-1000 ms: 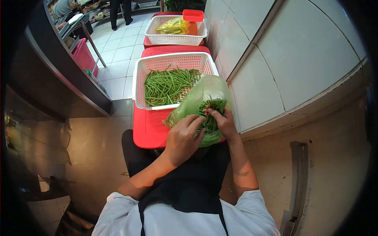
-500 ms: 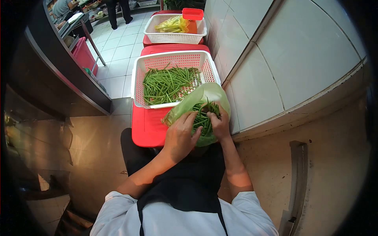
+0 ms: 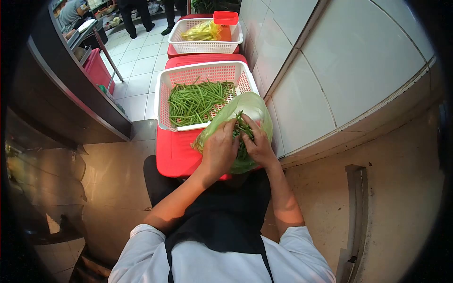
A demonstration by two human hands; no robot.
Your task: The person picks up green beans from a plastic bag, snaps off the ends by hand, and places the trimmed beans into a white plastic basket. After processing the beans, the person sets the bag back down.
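Note:
Both hands are at the mouth of a translucent green plastic bag (image 3: 219, 126) that holds green beans (image 3: 242, 150). My left hand (image 3: 220, 147) is curled at the left side of the beans, its fingertips against them. From the right, my right hand (image 3: 257, 145) has its fingers closed round some beans. Just beyond the bag, a white plastic basket (image 3: 162, 101) holds a loose heap of green beans (image 3: 196, 101). The bag overlaps the basket's near right corner.
Under the basket is a red lid or tabletop (image 3: 172, 153). Farther back stands another white basket (image 3: 198, 47) with a yellow bag (image 3: 203, 31) and a red container (image 3: 225, 18). A tiled wall (image 3: 302, 104) runs along the right. People are in the background at upper left.
My hands have come closer together over the beans in the bag, covering more of them. A second standing person's legs have come into view at the back.

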